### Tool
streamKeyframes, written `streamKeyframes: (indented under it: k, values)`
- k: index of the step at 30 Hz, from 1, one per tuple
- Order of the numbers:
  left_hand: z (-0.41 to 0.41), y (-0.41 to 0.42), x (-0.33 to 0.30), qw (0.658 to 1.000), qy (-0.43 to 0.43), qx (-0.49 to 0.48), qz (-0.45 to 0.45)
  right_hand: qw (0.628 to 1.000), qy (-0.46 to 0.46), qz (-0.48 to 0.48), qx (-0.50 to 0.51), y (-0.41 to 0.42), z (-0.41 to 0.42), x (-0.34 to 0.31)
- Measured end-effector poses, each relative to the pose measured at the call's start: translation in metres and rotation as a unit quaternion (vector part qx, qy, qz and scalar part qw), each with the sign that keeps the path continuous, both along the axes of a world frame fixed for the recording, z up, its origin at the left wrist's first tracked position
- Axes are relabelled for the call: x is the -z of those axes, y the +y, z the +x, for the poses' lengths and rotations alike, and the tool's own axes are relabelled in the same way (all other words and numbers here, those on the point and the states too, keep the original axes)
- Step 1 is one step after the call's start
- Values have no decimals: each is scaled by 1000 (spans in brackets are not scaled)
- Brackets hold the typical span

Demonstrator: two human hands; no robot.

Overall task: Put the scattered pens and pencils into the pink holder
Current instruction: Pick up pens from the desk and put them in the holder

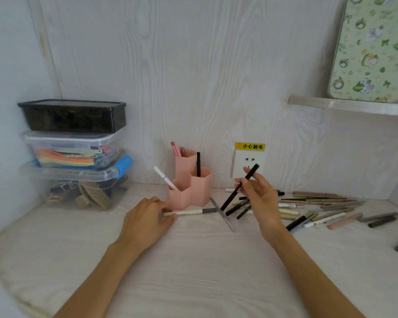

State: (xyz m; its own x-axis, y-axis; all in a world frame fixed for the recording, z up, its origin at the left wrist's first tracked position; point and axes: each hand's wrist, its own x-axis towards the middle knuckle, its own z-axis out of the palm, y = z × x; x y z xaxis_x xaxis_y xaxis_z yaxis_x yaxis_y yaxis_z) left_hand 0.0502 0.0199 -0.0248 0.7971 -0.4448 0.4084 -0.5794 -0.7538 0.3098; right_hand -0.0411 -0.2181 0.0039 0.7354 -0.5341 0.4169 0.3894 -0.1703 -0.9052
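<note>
**Black pen raised beside pink holder**

Held in the right hand (pixel 259 196), pinched between thumb and fingers: a black pen (pixel 239 187), long axis slanted, upper end toward the wall socket (pixel 248 162), lower end down-left toward the desk (pixel 193 260). Raised off the desk, just right of the pink holder (pixel 190 187).

Under the left hand (pixel 147 220), fingers curled over one end: a white pen with a grey cap (pixel 194 211), lying flat just in front of the holder, long axis left to right, cap pointing right.

In the holder, three joined compartments: a white pen (pixel 164 178) leaning left out of the front one, a black pen upright (pixel 198 164) in the right one, pink pens (pixel 176 149) in the tall back one.

To the right, scattered flat across the desk: many pens and pencils (pixel 319 210), mostly lying left to right.

At far left, stacked plastic boxes (pixel 75 154), lids on, coloured items inside the middle one, contents otherwise unclear.
</note>
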Motion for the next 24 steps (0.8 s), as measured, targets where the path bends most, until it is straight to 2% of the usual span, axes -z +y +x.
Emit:
streamKeyframes:
  k: [3, 8, 11, 13, 15, 17, 20, 24]
  values:
    - [3, 6, 3, 997, 40, 23, -62, 993, -40, 114, -13, -4, -3, -4]
    - [-1, 5, 3, 987, 79, 44, -136, 988, -61, 132, 49, 9, 12, -27]
    - [0, 7, 4, 986, 83, 32, -142, 987, -104, 71, 96, 25, 31, -48]
    - [-1, 8, 5, 986, 79, 31, -141, 984, -121, -17, 131, 37, 43, -58]
    - [-1, 7, 5, 987, 72, 34, -141, 973, -99, -135, 159, 45, 53, -61]
    - [-2, 6, 5, 987, 66, 33, -146, 960, -73, -211, 170, 50, 61, -62]
    - [-3, 6, 5, 986, 58, 28, -152, 952, -86, -224, 188, 55, 67, -63]
    - [-4, 6, 4, 985, 61, 22, -159, 947, -157, -166, 225, 58, 71, -65]
